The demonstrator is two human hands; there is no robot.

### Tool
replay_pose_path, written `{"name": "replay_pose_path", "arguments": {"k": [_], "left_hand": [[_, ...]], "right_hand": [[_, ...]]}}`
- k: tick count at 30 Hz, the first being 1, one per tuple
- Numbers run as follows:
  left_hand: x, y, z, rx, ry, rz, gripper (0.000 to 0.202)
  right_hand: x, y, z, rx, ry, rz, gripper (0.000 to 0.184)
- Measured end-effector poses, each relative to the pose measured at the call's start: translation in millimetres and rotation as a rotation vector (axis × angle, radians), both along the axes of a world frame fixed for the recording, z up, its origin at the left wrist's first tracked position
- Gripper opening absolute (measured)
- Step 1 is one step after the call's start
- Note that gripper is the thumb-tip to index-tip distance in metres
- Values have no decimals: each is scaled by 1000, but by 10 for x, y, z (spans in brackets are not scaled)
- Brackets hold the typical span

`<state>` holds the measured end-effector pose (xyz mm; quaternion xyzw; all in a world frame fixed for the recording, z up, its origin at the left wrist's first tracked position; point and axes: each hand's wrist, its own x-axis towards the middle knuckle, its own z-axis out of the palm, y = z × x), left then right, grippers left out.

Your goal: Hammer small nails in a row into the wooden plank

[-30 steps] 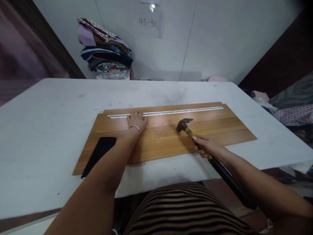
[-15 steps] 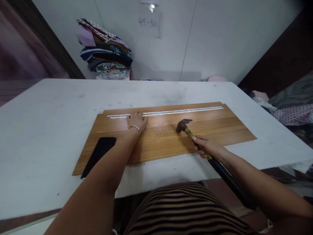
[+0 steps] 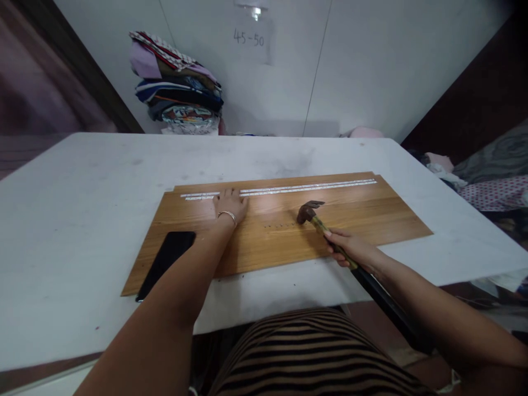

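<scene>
My left hand (image 3: pixel 231 203) lies flat on a wooden board (image 3: pixel 256 247), its fingers over two white strips with printed marks (image 3: pixel 305 188) that run along the far side. In my right hand (image 3: pixel 346 247) is a claw hammer (image 3: pixel 307 212), gripped partway along its yellow and black handle. The hammer's rusty head is at the board's middle; whether it touches the wood I cannot tell. A short row of small dark nails or marks (image 3: pixel 280 225) shows on the board left of the head. Near my left forearm a black phone (image 3: pixel 169 258) rests on the board.
The board lies on a white table (image 3: pixel 74 220). Behind it, a stack of folded clothes (image 3: pixel 179 88) stands against the white wall, beside a paper reading 45-50 (image 3: pixel 249 38). More cloth (image 3: pixel 495 192) is piled off the table's right edge.
</scene>
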<state>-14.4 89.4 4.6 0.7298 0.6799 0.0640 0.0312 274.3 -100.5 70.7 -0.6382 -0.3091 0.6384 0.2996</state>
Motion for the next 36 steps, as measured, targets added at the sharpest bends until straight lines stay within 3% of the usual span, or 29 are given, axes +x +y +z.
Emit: {"name": "replay_pose_path", "arguments": {"k": [36], "left_hand": [[-25, 26, -59, 11, -13, -8, 55]], "right_hand": [[-1, 5, 20, 4, 0, -20, 39]]}}
